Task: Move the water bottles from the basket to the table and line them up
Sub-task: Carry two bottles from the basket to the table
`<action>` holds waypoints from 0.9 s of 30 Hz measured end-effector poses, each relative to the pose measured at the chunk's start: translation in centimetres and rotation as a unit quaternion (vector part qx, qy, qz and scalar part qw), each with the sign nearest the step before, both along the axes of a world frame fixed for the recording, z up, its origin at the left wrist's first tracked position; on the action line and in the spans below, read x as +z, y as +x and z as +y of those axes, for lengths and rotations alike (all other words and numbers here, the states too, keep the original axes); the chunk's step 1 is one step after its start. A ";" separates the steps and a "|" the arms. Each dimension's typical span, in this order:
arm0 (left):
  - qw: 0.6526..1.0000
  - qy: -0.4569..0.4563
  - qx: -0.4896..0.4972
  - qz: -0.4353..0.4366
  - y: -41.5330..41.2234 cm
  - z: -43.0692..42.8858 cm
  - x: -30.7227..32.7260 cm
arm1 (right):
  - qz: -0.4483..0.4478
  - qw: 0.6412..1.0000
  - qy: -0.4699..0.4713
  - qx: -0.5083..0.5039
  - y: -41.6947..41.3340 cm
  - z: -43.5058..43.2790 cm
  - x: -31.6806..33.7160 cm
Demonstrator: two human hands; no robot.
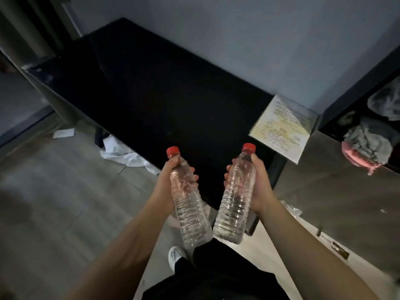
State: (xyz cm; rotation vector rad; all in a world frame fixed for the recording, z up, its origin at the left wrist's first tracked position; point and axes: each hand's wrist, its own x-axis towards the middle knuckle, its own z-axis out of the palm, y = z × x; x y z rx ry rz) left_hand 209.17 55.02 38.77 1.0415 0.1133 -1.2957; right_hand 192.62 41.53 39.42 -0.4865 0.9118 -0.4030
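I hold two clear plastic water bottles with red caps in the air, just before the near edge of the black table (164,94). My left hand (166,182) grips the upper part of the left bottle (190,208), which tilts with its cap up and to the left. My right hand (257,187) grips the right bottle (236,200) around its upper half, cap up and slightly to the right. The bottles' bases nearly touch each other above my legs. No basket is in view.
A laminated sheet of paper (283,126) lies on the table's right end by the wall. A dark shelf (368,109) at the right holds grey and pink cloth (365,146). White cloth (123,154) and a paper scrap (63,133) lie on the wood floor at the left.
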 end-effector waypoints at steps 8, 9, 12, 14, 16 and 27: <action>0.974 0.051 -0.070 -0.209 5.9 -6.1 -0.3 | 0.071 0.991 -0.064 -0.089 4.0 -4.2 -1.4; 0.965 0.067 -0.086 -0.240 6.4 -7.1 -0.3 | 0.078 0.989 -0.074 -0.098 4.6 -4.9 -1.6; 0.928 0.094 -0.118 -0.340 7.6 -10.3 0.1 | 0.098 0.981 -0.101 -0.135 6.5 -7.0 -1.3; 0.903 0.090 -0.137 -0.397 8.2 -12.2 0.5 | 0.126 0.970 -0.149 -0.147 7.6 -8.3 -1.4; 0.882 0.077 -0.154 -0.439 8.9 -14.0 0.9 | 0.161 0.952 -0.221 -0.138 8.5 -9.3 -1.3; 0.821 -0.010 -0.262 -0.507 12.5 -23.0 1.3 | 0.243 0.864 -0.428 -0.108 11.5 -12.3 0.7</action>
